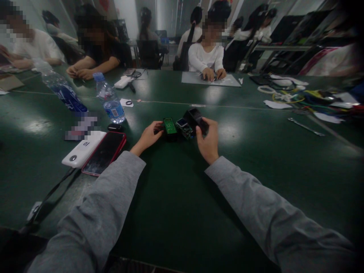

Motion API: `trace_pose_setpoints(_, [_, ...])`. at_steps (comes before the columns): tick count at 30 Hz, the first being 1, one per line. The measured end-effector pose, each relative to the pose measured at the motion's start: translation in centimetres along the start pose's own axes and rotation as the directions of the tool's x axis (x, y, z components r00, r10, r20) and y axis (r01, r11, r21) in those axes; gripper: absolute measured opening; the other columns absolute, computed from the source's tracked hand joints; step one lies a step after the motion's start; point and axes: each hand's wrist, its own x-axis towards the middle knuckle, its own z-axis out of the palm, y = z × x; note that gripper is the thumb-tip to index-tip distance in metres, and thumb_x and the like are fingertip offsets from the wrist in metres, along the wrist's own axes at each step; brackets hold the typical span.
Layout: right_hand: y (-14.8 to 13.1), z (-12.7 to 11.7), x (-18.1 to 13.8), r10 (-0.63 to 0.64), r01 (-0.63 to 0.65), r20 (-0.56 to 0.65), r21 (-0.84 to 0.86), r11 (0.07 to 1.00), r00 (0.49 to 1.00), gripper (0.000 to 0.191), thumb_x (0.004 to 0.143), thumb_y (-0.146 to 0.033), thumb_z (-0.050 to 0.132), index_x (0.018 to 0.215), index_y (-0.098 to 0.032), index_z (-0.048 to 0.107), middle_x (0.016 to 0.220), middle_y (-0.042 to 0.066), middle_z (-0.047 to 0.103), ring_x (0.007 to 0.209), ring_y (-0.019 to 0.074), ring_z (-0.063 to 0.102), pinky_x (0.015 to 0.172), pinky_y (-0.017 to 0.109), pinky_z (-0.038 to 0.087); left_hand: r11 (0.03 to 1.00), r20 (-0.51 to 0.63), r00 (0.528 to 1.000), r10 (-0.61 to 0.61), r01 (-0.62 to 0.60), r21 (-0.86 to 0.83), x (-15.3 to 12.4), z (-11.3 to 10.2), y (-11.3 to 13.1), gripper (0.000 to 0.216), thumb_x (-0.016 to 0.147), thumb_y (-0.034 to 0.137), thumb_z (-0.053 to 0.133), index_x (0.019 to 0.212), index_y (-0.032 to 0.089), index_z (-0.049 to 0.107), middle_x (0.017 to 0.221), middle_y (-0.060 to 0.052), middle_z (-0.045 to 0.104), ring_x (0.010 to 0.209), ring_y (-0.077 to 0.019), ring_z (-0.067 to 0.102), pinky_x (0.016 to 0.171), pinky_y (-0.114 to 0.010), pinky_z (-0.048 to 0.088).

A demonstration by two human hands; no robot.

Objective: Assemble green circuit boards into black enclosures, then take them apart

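My right hand [209, 141] grips a black plastic housing [193, 116] between thumb and fingers, just above the table. Beside that housing is a small electronic module [184, 128] with a little screen and exposed components; whether it is attached to the housing I cannot tell. To the left, a green circuit board [170, 126] sits in a black casing [170, 138]. My left hand [150, 135] has its fingers curled around the left side of that casing, and its fingertips are partly hidden in shadow.
On the green table [176, 212], a red-cased phone [104, 153], a white power bank [82, 149] and a water bottle [110, 100] stand left. A wrench [305, 127] and tangled cables [301, 94] lie right. Across the table a person [206, 57] works at a grey mat [190, 78].
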Motion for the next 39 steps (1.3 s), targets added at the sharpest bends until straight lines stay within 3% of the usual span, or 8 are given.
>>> trace_pose_setpoints(7, [1.7,0.5,-0.2,0.118,-0.117,-0.035,0.037,0.992,0.992,0.039,0.099,-0.046,0.048,0.126,-0.019,0.052,0.12,0.014,0.056,0.111,0.029,0.056,0.096,0.052,0.05,1.0,-0.016,1.0,-0.008,0.008,0.004,0.0,0.1,0.4,0.042,0.089,0.02,0.064,0.129,0.02,0.055,0.117,-0.011,0.069,0.109,-0.0225,0.066,0.098,-0.044,0.052])
trace_pose_setpoints(30, [3.0,0.6,-0.3,0.111,-0.115,-0.111,-0.028,0.993,0.988,0.033,0.098,-0.038,0.052,0.125,-0.018,0.051,0.12,0.014,0.054,0.113,0.0284,0.055,0.098,0.051,0.05,1.0,-0.022,1.0,-0.013,0.014,0.015,-0.1,0.0,0.8,0.04,0.089,0.019,0.064,0.128,0.02,0.056,0.116,-0.011,0.069,0.109,-0.0228,0.066,0.098,-0.044,0.052])
trace_pose_setpoints(39, [4.9,1.5,-0.6,0.32,-0.318,-0.064,0.045,0.947,0.945,0.03,0.085,-0.032,0.058,0.112,-0.019,0.057,0.113,0.011,0.058,0.106,0.0261,0.057,0.099,0.05,0.046,1.0,-0.02,1.0,-0.015,0.015,0.027,-0.1,0.1,0.7,0.041,0.089,0.019,0.065,0.129,0.019,0.055,0.117,-0.01,0.069,0.109,-0.0224,0.066,0.098,-0.043,0.051])
